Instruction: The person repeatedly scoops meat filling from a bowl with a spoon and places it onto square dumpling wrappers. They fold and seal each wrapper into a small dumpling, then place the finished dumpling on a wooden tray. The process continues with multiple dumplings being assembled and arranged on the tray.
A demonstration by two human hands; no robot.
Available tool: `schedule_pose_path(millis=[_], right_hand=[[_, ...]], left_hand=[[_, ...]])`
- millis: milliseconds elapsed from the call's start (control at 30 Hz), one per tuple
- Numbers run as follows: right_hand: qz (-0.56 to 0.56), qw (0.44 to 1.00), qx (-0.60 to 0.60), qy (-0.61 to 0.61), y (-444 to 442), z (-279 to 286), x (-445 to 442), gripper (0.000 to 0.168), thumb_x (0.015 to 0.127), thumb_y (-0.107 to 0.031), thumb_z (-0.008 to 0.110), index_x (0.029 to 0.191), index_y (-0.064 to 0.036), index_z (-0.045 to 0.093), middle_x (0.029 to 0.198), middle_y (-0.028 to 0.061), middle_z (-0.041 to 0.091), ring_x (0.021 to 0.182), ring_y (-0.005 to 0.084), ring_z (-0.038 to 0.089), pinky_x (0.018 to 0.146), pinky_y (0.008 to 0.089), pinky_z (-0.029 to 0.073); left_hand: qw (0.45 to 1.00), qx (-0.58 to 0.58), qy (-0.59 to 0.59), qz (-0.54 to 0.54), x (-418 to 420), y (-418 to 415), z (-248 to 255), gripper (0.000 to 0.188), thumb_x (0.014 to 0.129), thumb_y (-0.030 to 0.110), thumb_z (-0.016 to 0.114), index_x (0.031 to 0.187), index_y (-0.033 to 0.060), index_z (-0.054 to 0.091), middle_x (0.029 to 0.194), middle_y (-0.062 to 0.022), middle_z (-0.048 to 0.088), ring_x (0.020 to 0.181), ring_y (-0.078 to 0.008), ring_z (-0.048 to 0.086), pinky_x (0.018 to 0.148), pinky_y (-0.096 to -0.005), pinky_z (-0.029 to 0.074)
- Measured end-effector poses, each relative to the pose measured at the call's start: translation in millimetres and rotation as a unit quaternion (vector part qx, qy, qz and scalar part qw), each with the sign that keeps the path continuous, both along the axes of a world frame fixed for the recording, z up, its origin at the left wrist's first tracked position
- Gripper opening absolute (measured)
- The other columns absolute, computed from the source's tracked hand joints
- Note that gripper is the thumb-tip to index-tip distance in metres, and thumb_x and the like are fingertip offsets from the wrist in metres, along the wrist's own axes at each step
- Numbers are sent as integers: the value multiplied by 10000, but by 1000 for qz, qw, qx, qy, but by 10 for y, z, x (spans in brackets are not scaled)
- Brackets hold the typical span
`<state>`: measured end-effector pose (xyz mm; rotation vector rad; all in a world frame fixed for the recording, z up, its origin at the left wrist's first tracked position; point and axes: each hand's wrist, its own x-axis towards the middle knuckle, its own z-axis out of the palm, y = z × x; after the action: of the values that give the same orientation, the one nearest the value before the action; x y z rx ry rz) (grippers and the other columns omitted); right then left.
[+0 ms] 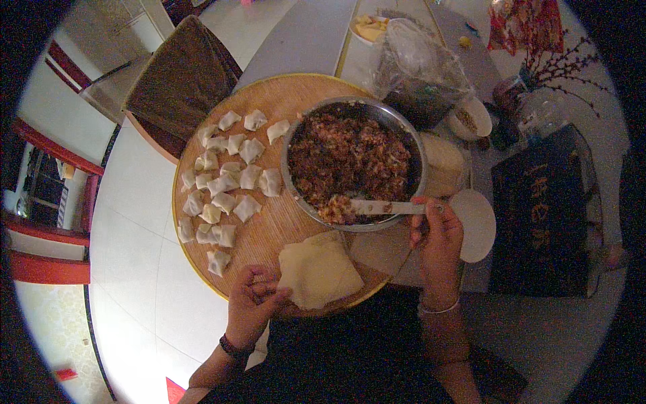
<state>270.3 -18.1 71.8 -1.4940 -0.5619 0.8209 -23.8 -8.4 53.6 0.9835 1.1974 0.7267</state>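
My right hand grips a flat, pale utensil that reaches over the near rim of a steel bowl. Dark minced filling fills much of the bowl, and a lighter clump of it covers the utensil's far end. My left hand is at the left edge of a stack of square dough wrappers, its thumb touching the edge. Whether its fingers pinch a wrapper, I cannot tell. Several folded dumplings lie on the left of the round wooden board.
A brown chair stands beyond the board's left side. Right of the bowl are a white round dish, a small bowl, a clear plastic bag and a dark box. A bowl of yellow pieces sits farther back.
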Motion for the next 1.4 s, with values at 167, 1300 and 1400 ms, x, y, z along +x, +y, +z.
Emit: schedule_pose_path(millis=[167,1300,1400], right_hand=[[-66,996,60,20,14,-12,-60,257,994,-263,512,1049,-35,618,676,-10,547,537,53,475,465,212,439],[551,759,98,-334,-1151,-321,-431,113,803,-106,690,897,-44,676,888,127,670,789,288,656,655,416,539],[478,776,90,-402,-1339,-465,-390,92,837,-142,655,834,-50,660,864,120,666,750,273,645,618,393,522]], left_hand=[[996,-84,14,-35,-33,-13,-52,196,816,41,735,948,30,591,837,-38,668,842,-144,674,714,-263,580],[994,-20,-21,-103,-98,-227,-67,150,931,162,620,913,13,610,783,-18,658,666,-74,611,589,-219,504],[995,-5,-15,-102,-64,-229,-53,138,919,152,639,890,19,618,789,6,645,724,-59,598,651,-218,497]])
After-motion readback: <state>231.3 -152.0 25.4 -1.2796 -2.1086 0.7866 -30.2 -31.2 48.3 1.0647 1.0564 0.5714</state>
